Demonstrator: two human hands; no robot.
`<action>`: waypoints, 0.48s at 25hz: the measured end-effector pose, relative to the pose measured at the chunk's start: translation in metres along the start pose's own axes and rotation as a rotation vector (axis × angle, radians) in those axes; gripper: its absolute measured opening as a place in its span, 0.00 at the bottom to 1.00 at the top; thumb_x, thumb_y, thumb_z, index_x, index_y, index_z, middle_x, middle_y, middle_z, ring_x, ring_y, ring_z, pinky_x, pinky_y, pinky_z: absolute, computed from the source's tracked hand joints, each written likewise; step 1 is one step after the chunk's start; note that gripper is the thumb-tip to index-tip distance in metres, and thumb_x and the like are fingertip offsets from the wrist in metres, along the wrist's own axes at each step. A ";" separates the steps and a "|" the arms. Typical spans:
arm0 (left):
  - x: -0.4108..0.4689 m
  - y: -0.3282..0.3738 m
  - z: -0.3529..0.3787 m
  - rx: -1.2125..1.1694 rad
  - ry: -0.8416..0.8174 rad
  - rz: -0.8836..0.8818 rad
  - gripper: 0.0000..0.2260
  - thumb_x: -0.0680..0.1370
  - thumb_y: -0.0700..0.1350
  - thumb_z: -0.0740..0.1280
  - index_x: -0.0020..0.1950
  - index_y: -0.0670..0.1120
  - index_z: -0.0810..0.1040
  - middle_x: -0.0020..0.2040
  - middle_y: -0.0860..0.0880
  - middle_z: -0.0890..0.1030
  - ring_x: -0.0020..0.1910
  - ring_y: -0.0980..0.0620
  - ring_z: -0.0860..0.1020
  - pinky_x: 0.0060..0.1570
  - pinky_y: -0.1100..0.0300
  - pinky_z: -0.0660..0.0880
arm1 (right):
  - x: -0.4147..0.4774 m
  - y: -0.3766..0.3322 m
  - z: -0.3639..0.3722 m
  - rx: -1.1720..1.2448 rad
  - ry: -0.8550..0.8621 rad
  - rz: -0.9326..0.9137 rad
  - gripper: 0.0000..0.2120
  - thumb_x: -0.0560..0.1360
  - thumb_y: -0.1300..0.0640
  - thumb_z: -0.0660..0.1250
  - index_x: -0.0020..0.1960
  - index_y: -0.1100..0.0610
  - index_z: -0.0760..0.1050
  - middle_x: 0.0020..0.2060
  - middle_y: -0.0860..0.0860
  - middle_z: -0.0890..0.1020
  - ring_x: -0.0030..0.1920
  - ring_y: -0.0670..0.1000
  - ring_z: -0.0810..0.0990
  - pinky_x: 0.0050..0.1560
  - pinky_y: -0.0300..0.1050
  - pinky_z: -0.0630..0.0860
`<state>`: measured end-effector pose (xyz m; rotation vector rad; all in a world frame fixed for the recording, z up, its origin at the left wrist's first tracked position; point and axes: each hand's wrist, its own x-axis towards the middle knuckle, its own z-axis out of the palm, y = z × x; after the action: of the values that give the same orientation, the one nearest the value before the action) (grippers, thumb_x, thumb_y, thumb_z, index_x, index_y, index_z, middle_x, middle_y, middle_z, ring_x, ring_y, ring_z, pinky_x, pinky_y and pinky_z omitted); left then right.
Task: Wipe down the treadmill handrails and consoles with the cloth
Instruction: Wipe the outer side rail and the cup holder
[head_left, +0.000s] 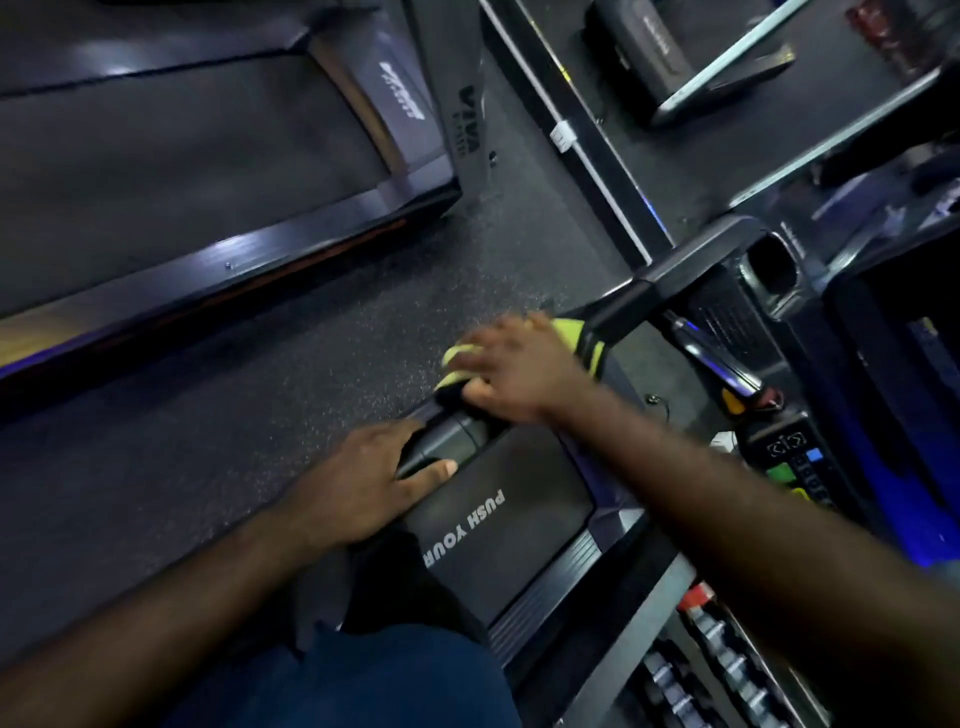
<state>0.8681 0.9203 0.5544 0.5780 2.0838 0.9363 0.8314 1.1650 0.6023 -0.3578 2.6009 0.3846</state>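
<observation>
Cloth (574, 338) under right hand (519, 371)

You've got open speckled floor (270, 395) left of the handrail (524, 384), so that side's free. Along the rail, both hands crowd it: left hand (363, 483) near the end, right hand (514, 371) further up. The console (789, 457) blocks the right.

Gym, treadmills (218, 171) side by side (speckled rubber floor (260, 374))
</observation>
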 end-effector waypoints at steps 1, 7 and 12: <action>0.004 0.002 -0.001 0.013 -0.027 -0.020 0.32 0.74 0.79 0.57 0.67 0.58 0.74 0.59 0.56 0.80 0.53 0.57 0.79 0.56 0.52 0.78 | 0.016 0.035 0.000 -0.085 -0.055 0.039 0.28 0.76 0.33 0.50 0.66 0.37 0.78 0.66 0.45 0.80 0.65 0.55 0.76 0.64 0.57 0.69; 0.039 0.028 -0.002 -0.023 -0.203 -0.170 0.37 0.74 0.76 0.60 0.74 0.54 0.71 0.62 0.55 0.80 0.52 0.57 0.79 0.57 0.57 0.77 | 0.081 0.101 -0.006 -0.134 -0.457 0.505 0.26 0.75 0.42 0.62 0.71 0.49 0.78 0.72 0.54 0.77 0.73 0.59 0.75 0.72 0.56 0.68; 0.068 0.038 0.001 0.043 -0.230 -0.263 0.49 0.61 0.89 0.52 0.68 0.56 0.75 0.61 0.53 0.81 0.53 0.54 0.80 0.60 0.49 0.79 | 0.071 0.062 -0.006 -0.087 -0.510 0.157 0.31 0.76 0.30 0.55 0.73 0.41 0.75 0.72 0.51 0.77 0.71 0.59 0.76 0.68 0.62 0.68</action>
<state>0.8306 0.9889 0.5521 0.3994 1.9191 0.6446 0.7492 1.2078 0.5846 -0.0675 2.1208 0.5620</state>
